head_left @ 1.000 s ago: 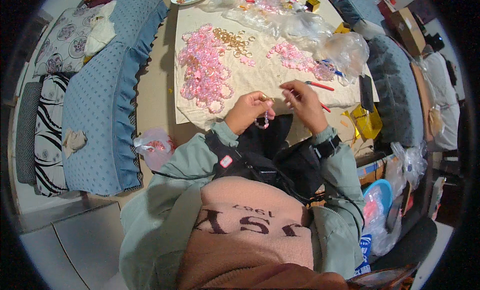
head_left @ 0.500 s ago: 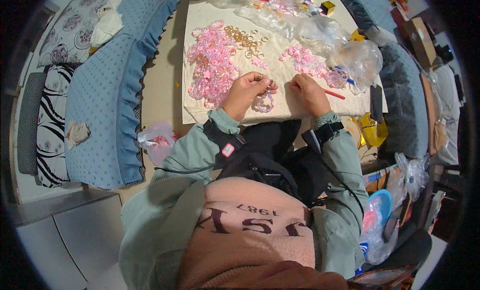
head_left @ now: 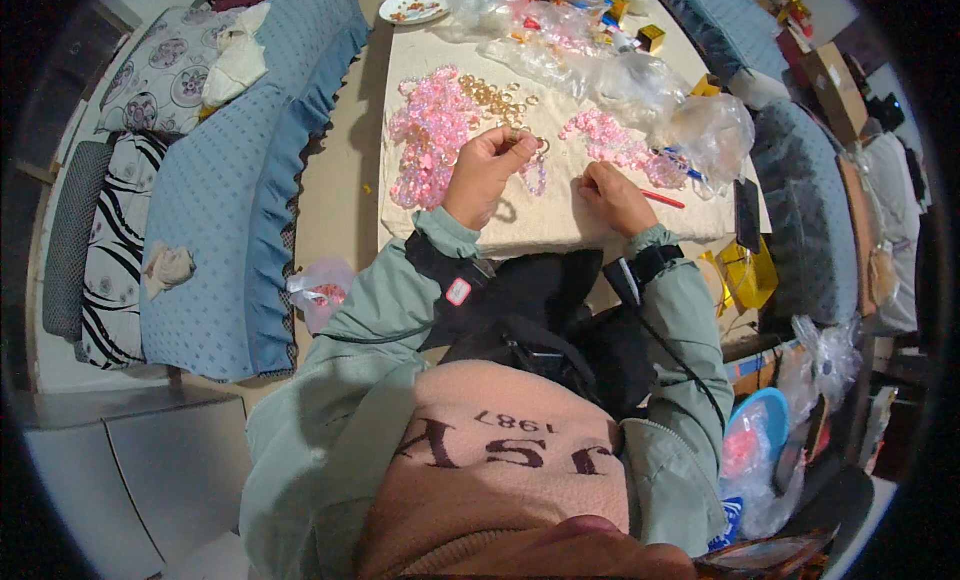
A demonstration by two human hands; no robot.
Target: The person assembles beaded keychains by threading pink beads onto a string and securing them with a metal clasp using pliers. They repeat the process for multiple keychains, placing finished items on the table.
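Observation:
My left hand (head_left: 478, 180) pinches a short beaded strand (head_left: 537, 176) of clear, pale pink-purple beads with a gold ring at its top. The strand hangs just above the cloth, to the right of my fingers. Resting low over the table's near side, my right hand (head_left: 615, 198) has its fingers curled together; whatever they hold, if anything, is hidden. Left of my left hand lies a big pile of pink beaded strands (head_left: 428, 135). Several gold rings (head_left: 498, 100) are scattered beyond it. A smaller heap of pink beads (head_left: 605, 138) lies beyond my right hand.
A red pen (head_left: 663, 199) lies beside my right hand, and a black phone (head_left: 746, 215) at the table's right edge. Clear plastic bags (head_left: 630, 75) crowd the far right of the cream cloth (head_left: 545, 225). A plate (head_left: 400, 10) stands far left. Blue-covered sofas (head_left: 215, 210) flank the table.
My left hand has lifted slightly and turned, bringing the beaded strand up and away from the near edge. My right hand stays almost in place. The whole view has shifted a little.

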